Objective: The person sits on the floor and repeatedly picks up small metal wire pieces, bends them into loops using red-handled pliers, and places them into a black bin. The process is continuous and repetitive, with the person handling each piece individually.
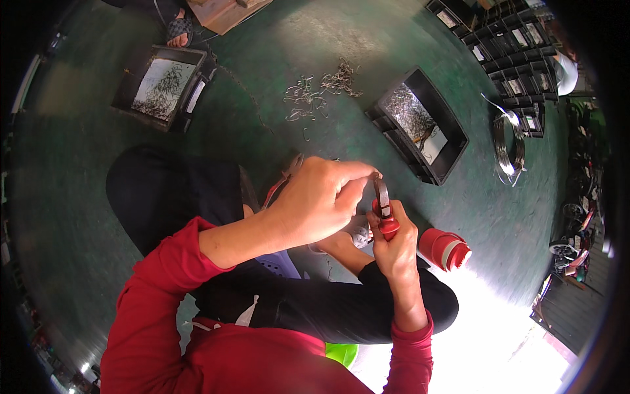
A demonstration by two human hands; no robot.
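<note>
- The right hand point(396, 253) is closed round the red grips of the pliers point(385, 211), whose head points up and away from the body.
- The left hand point(318, 190) is just left of the pliers, its forefinger stretched to their tip and the other fingers curled; whether it pinches anything there, I cannot tell.
- Beyond the pliers and to the left, loose bent wires point(340, 80) lie in heaps on the green floor point(243, 105).
- Beyond the pliers, slightly right, stands a black bin point(401, 150) with a heap of metal pieces on a pale lining.
- Well beyond the pliers, far left, is a second bin point(184, 92), likewise part filled.
- Right of the pliers and farther off lies a wire coil point(518, 148), near stacked crates point(518, 59).
- Right of the pliers and nearer the body is a red jug point(438, 248).
</note>
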